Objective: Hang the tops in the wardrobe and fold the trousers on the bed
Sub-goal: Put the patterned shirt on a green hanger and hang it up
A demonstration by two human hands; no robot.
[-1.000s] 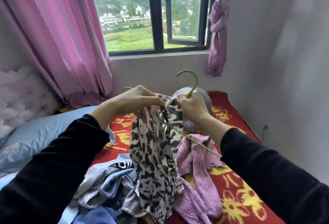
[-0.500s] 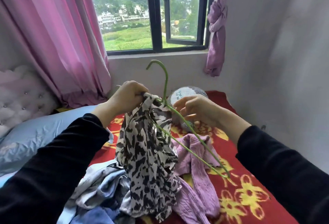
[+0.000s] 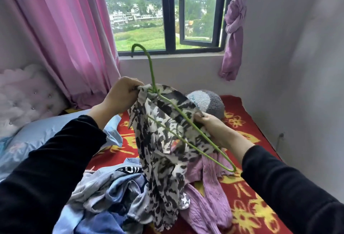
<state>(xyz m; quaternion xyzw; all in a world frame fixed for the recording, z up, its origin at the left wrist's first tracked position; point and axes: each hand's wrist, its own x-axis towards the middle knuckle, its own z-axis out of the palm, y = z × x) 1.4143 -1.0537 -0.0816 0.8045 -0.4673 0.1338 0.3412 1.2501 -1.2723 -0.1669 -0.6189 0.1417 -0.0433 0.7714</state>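
My left hand [image 3: 122, 94] grips the print top [image 3: 163, 140] at its collar, my right hand [image 3: 210, 127] pinches its shoulder onto the green hanger [image 3: 178, 112] — limp, light, probably slippery, so I'd hold the seams.

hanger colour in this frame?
Green. The hanger is thin green wire, seen best in the head view.

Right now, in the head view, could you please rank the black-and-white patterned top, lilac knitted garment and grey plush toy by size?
1. black-and-white patterned top
2. lilac knitted garment, partly covered
3. grey plush toy, farther away, partly hidden, so unsure
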